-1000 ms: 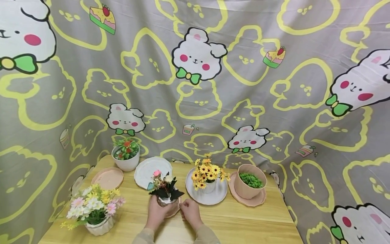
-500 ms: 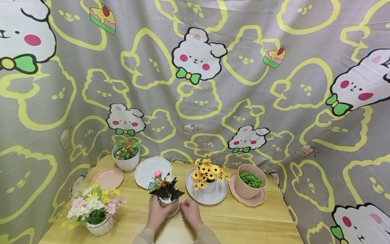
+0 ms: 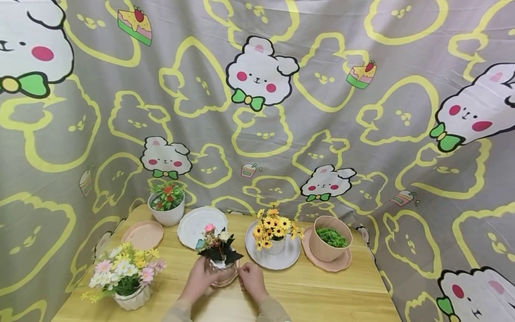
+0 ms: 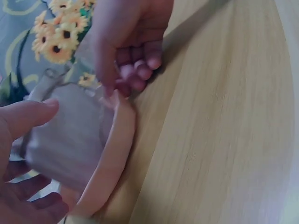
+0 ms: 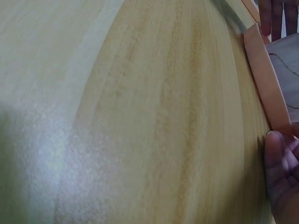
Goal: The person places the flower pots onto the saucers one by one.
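Observation:
A small pale pot (image 4: 70,135) with pink, white and blue flowers and dark leaves (image 3: 225,255) stands on a pink saucer (image 4: 112,158) with a raised rim, at the table's front middle. My left hand (image 3: 198,279) is at the pot's left side. Its thumb and fingers are spread apart around the pot in the left wrist view, and whether they touch it I cannot tell. On the opposite side my right hand (image 3: 252,278) pinches the saucer's rim between thumb and curled fingers. The right wrist view shows that thumb at the saucer's edge.
Yellow flowers (image 3: 273,228) in a pot stand on a white plate (image 3: 257,264). To their right, a pink pot (image 3: 326,250) of greenery sits on another saucer. Leftward are a daisy pot (image 3: 132,297), a pink saucer (image 3: 142,235), a white plate (image 3: 201,221) and a red-flowered plant (image 3: 166,214).
My left hand has shifted slightly left and loosened away from the pot, showing more of the saucer. The right hand has stayed at the saucer's rim.

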A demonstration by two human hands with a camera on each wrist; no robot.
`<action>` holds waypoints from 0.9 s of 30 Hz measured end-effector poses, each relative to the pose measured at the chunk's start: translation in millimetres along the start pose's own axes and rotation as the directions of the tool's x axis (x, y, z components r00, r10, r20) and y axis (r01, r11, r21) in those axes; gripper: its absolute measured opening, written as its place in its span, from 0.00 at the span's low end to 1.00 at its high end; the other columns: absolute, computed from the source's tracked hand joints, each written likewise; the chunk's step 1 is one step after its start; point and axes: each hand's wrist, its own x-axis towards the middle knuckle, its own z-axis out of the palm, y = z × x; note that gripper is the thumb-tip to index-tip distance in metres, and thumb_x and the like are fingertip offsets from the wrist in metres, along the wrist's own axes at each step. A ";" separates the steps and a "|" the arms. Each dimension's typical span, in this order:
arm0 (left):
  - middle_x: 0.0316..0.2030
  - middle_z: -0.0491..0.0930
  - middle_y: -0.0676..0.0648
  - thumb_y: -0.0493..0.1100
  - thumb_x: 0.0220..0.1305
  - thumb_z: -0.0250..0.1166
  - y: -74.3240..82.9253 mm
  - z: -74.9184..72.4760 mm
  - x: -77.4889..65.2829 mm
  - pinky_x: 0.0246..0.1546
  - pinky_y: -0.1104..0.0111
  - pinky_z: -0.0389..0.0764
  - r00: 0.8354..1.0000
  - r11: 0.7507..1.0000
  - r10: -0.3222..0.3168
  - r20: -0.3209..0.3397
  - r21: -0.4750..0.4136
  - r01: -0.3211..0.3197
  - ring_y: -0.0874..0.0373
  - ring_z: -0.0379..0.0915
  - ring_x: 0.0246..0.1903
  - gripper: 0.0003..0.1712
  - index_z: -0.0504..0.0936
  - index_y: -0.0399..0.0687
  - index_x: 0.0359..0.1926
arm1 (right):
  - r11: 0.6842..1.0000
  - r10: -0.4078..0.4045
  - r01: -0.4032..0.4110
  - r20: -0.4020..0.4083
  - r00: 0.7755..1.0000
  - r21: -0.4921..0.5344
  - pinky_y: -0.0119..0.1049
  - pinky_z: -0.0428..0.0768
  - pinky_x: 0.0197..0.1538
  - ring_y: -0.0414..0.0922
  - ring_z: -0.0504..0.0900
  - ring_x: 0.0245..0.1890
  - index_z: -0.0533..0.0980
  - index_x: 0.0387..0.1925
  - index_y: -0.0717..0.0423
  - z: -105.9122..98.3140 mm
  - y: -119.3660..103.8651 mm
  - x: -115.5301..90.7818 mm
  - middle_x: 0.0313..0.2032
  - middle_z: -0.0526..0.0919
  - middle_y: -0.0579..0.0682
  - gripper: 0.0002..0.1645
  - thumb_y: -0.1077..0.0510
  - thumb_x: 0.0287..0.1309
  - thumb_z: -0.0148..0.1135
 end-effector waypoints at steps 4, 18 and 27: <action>0.60 0.71 0.27 0.47 0.49 0.76 -4.1 -13.8 -3.5 0.62 0.42 0.71 0.999 0.996 0.045 -0.026 0.083 -0.043 0.32 0.69 0.59 0.43 0.69 0.30 0.62 | 1.000 0.008 -0.008 0.003 1.000 -0.002 0.27 0.73 0.12 0.34 0.67 0.08 0.72 0.18 0.61 0.4 0.4 0.1 0.11 0.70 0.43 0.16 0.63 0.61 0.61; 0.51 0.75 0.23 0.37 0.57 0.68 -20.5 -25.4 0.3 0.52 0.46 0.80 0.997 0.986 -0.017 -0.070 0.165 0.028 0.32 0.76 0.49 0.32 0.69 0.22 0.58 | 1.000 0.004 -0.004 -0.010 1.000 -0.005 0.27 0.74 0.11 0.34 0.67 0.08 0.72 0.18 0.62 -0.8 -0.2 0.2 0.11 0.70 0.43 0.16 0.62 0.60 0.62; 0.35 0.84 0.35 0.36 0.59 0.63 -24.0 -22.2 3.1 0.38 0.52 0.84 0.994 0.973 -0.098 -0.051 0.203 0.107 0.45 0.82 0.35 0.24 0.74 0.23 0.53 | 1.000 -0.003 0.004 -0.002 1.000 0.018 0.26 0.73 0.12 0.34 0.68 0.08 0.72 0.19 0.62 -0.4 -0.4 -0.9 0.12 0.71 0.45 0.15 0.62 0.60 0.62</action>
